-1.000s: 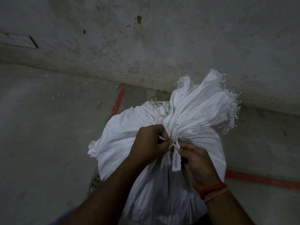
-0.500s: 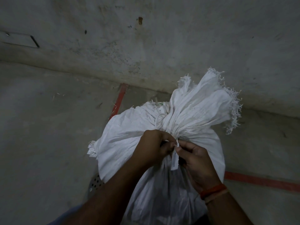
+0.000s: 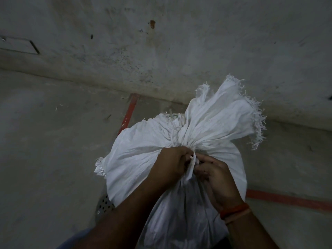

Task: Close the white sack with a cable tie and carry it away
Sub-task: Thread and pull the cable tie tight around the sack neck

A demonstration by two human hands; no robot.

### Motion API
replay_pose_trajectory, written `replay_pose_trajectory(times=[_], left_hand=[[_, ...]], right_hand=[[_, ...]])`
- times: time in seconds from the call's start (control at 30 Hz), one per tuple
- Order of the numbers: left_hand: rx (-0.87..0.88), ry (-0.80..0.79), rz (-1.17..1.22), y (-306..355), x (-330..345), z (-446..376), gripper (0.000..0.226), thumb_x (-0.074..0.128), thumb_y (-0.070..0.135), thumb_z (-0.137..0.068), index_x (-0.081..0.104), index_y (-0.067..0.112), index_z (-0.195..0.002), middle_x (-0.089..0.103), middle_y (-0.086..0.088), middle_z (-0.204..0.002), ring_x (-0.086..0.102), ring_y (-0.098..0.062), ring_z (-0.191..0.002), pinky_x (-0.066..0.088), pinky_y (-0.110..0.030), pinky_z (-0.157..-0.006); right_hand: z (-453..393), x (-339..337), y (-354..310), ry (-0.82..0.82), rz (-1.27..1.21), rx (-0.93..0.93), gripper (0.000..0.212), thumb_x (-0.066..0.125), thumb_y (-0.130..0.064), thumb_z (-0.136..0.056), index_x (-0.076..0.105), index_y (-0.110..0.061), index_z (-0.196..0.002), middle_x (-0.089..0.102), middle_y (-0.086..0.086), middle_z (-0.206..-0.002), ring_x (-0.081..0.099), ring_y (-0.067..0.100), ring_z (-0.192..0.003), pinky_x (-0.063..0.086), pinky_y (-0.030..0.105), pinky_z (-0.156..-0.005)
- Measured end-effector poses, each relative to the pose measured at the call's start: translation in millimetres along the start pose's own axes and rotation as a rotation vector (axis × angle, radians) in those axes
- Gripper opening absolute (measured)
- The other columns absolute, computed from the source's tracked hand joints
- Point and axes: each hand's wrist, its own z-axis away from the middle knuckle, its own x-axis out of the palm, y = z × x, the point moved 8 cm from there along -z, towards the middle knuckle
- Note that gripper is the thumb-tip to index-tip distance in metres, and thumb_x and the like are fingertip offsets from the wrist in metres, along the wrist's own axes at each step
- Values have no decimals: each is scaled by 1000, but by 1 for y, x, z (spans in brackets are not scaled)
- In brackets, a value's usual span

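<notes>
Currently we are pinching the cable tie [image 3: 190, 168] between both hands at the gathered neck of the white sack [image 3: 143, 159]: the left hand [image 3: 172, 164] is curling its fingers tight around the tie from the left, and the right hand [image 3: 215, 177] is nipping it from the right with thumb and fingertips, the two hands nearly touching. We are seeing only a short white strip of the tie hanging down between them; whether it is fully locked around the neck we cannot tell. Above the grip the sack's frayed mouth [image 3: 224, 114] is fanning up and to the right. Below it the full sack is standing on the grey concrete floor [image 3: 45, 150], close to the stained wall [image 3: 161, 51]. An orange band [image 3: 235, 210] is sitting on the right wrist. Red painted lines [image 3: 129, 114] are running along the floor behind and to the right of the sack, and a perforated metal drain cover [image 3: 105, 205] is showing just under its left edge.
</notes>
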Motion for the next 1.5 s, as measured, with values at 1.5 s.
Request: replay_pose_trajectory(times=[1.5], left_hand=[[-247,331,90,-27,-37,13,2,73,16,-86,73,15,-84,72,4,-106,64,-10,-106,52,-33,-94]], right_hand=[[30,0,-35,248,891,-316,21,66,0,-82,72,-20,-78,68,-11,-72,64,3,-72,49,18,-69]])
